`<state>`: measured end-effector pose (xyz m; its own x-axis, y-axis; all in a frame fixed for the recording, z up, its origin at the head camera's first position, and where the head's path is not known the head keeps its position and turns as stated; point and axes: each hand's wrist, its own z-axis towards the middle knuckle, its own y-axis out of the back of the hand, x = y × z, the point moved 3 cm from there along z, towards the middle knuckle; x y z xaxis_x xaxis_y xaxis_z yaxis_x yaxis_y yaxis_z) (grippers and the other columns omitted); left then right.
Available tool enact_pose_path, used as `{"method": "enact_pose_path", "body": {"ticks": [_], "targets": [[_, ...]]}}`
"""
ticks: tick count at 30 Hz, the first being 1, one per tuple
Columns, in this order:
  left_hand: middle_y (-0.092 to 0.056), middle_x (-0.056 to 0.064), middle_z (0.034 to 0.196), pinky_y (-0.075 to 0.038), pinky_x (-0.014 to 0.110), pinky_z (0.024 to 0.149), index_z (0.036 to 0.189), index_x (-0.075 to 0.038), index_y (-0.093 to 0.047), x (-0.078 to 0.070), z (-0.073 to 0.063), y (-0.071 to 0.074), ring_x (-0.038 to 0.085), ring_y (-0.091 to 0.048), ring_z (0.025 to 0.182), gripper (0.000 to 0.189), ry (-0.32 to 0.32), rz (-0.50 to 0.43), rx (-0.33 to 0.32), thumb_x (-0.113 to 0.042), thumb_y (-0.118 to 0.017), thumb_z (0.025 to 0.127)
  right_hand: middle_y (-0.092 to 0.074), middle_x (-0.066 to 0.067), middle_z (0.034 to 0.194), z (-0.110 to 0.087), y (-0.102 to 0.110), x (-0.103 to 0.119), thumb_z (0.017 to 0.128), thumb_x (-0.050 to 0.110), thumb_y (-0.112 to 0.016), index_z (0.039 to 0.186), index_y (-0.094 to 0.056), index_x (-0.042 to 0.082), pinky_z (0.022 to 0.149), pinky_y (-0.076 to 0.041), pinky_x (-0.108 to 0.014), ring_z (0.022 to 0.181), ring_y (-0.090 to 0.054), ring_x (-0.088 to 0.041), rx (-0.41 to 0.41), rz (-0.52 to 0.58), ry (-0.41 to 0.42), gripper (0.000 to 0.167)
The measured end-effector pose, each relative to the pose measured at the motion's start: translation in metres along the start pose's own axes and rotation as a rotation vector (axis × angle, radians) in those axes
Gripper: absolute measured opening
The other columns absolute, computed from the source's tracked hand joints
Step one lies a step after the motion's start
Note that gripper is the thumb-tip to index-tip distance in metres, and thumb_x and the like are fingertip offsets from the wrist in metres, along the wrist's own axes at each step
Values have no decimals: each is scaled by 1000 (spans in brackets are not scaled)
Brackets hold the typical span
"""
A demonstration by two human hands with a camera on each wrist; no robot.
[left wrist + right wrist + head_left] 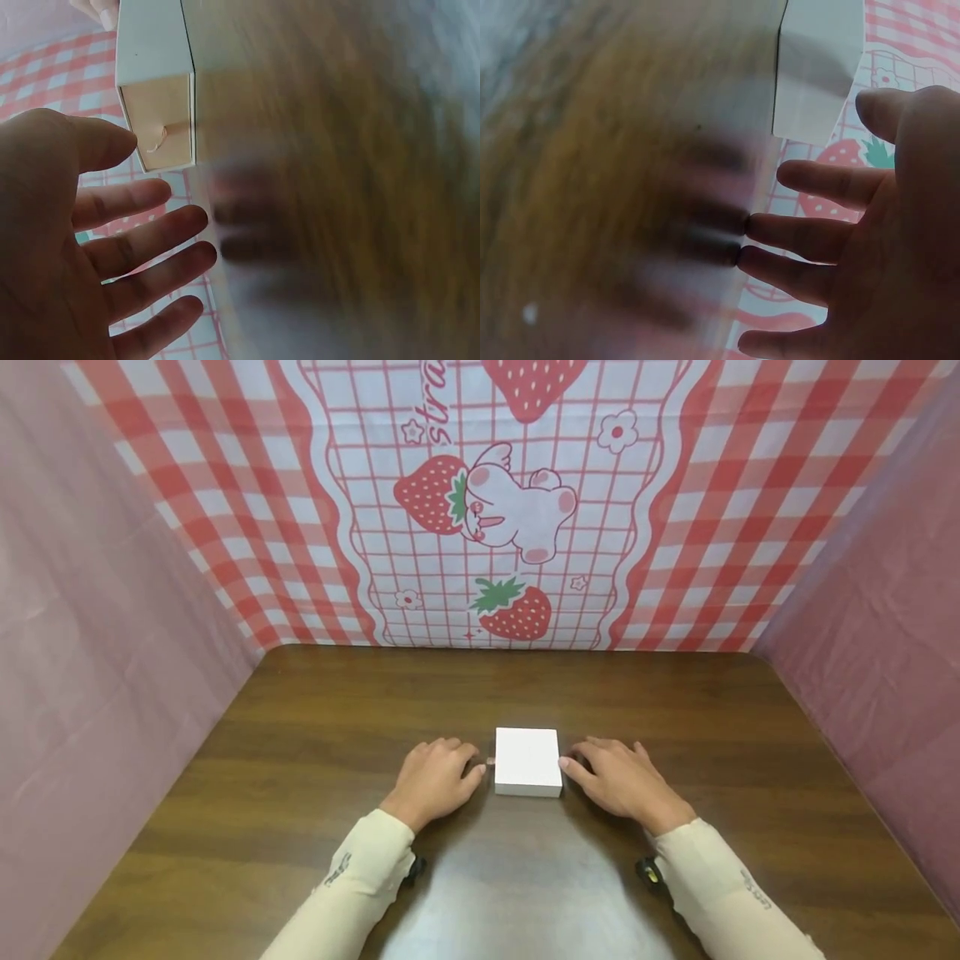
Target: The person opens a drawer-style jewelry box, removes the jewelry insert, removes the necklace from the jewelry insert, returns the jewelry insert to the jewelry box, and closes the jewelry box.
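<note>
A small square white box (527, 762) lies on the wooden table between both hands. Its left end, seen in the left wrist view, is a beige drawer front (154, 105) with a thin ribbon loop (159, 139). My left hand (438, 779) is beside that end, fingers spread and loosely bent, thumb close to the loop and nothing held. On the other side my right hand (624, 779) has its fingers apart, with the thumb tip right at the box's plain white right end (817, 82). The box's inside is hidden.
The brown wooden table (517, 689) reaches back to a red-and-white checked cloth (780, 485) printed with strawberries. Pink curtains (877, 593) hang at both sides. A dark wrist strap (649, 872) shows below the right cuff.
</note>
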<state>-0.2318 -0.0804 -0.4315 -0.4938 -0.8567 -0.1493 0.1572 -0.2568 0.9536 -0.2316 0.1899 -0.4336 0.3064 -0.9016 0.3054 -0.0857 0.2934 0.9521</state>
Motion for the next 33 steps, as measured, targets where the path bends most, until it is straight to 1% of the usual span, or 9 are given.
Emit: {"method": "enact_pose_path", "body": {"ticks": [6, 12, 16, 21, 27, 29, 33], "targets": [[-72, 2, 103, -53, 44, 82, 107, -15, -74, -3, -3, -1, 24, -68, 94, 29, 15, -16, -19, -39, -61, 97, -55, -20, 141, 1, -1, 1, 101, 54, -48, 133, -63, 8, 103, -20, -77, 133, -47, -40, 3, 1, -5, 58], [-72, 2, 100, -53, 44, 78, 104, -16, -74, -10, -6, -2, 24, -68, 91, 28, 20, -23, -14, -40, -62, 96, -53, -22, 142, -2, -2, 2, 101, 53, -50, 132, -64, 8, 103, -19, -77, 134, -46, -41, 9, 9, -22, 56], [-72, 2, 95, -53, 44, 73, 101, -16, -74, -12, -3, -1, 24, -67, 87, 27, 13, -7, -45, -39, -63, 95, -54, -22, 141, 0, 0, 3, 101, 53, -51, 130, -65, 9, 102, -20, -78, 133, -47, -41, -16, 18, -15, 55], [-70, 1, 90, -54, 43, 66, 100, -15, -74, -14, -2, -1, 24, -67, 81, 21, 16, -26, -71, -32, -65, 93, -54, -23, 141, 0, 0, 5, 101, 54, -50, 130, -65, 8, 101, -21, -79, 133, -46, -43, -27, 36, -19, 57], [-70, 2, 91, -54, 43, 66, 102, -15, -74, -15, -2, 0, 24, -66, 82, 21, 31, -31, -56, -31, -65, 93, -55, -21, 140, 1, -2, 7, 101, 52, -51, 128, -66, 9, 99, -23, -80, 134, -45, -42, -41, 73, -38, 53], [-70, 1, 91, -53, 43, 67, 102, -16, -74, -15, 0, 0, 24, -66, 82, 20, 38, -37, -48, -31, -65, 93, -56, -20, 139, 1, -2, 7, 101, 52, -52, 128, -66, 9, 98, -24, -80, 133, -46, -42, -46, 75, -41, 52], [-70, -1, 92, -54, 43, 69, 101, -18, -74, -17, 2, 0, 23, -66, 84, 18, 56, -79, -32, -31, -65, 93, -63, -18, 130, 1, 0, 7, 101, 48, -54, 124, -67, 7, 96, -33, -75, 126, -53, -40, -70, 69, -34, 49]]}}
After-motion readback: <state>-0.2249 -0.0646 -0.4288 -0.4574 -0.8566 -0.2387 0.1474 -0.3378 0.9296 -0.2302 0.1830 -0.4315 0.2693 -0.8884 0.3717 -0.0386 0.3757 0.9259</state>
